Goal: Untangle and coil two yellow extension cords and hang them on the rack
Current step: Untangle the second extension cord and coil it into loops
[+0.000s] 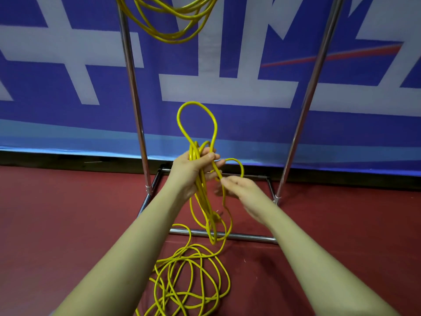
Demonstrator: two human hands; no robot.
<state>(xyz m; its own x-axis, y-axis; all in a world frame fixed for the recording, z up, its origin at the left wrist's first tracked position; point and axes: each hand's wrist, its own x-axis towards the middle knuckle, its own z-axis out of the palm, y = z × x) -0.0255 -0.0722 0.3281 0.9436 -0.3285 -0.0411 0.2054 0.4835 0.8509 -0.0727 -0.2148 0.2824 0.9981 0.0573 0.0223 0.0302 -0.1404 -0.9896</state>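
Yellow cord (200, 190), light and floppy: left hand (193, 169) grips the gathered loops, right hand (239, 188) pinches one strand; slack pools on the floor (68, 213). Best gripped at the bundle's middle.

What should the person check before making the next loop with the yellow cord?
1. Left hand grips the gathered loops: ok.
2. Right hand pinches the cord strand: ok.
3. Cord pile on the floor free of tangles: not ok, strands cross.
4. First cord already hanging high on the rack: ok.
5. Plug end located: cannot tell.
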